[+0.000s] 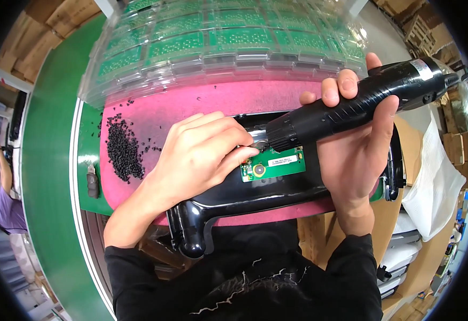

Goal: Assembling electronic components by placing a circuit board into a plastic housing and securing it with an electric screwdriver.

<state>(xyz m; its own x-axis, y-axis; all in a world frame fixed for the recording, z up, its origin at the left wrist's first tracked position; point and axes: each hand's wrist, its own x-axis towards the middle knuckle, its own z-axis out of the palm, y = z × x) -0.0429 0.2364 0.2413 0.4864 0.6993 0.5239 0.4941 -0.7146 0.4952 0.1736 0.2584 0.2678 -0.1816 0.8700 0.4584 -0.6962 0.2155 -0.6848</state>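
The right hand (pixel 358 144) is clenched around the ribbed black body of an electric screwdriver (pixel 351 104), held nearly level with its tip pointing left and down onto a small green circuit board (pixel 273 165). The board sits in a recess of a glossy black plastic housing (pixel 255 195), which lies across a pink mat (pixel 191 104) and ends in a rounded handle-like arm at the lower left. The left hand (pixel 199 155) rests on the housing just beside the screwdriver's tip, its fingers curled and the fingertips pinched at the board's upper left edge; whether something small is held between them cannot be told. A heap of small black screws (pixel 123 150) lies on the mat to the left of the hand. Behind the mat, stacked clear plastic trays (pixel 228 48) hold rows of green circuit boards. Beyond the green bench edge at far left, another person (pixel 1 206) in a purple top is seen.
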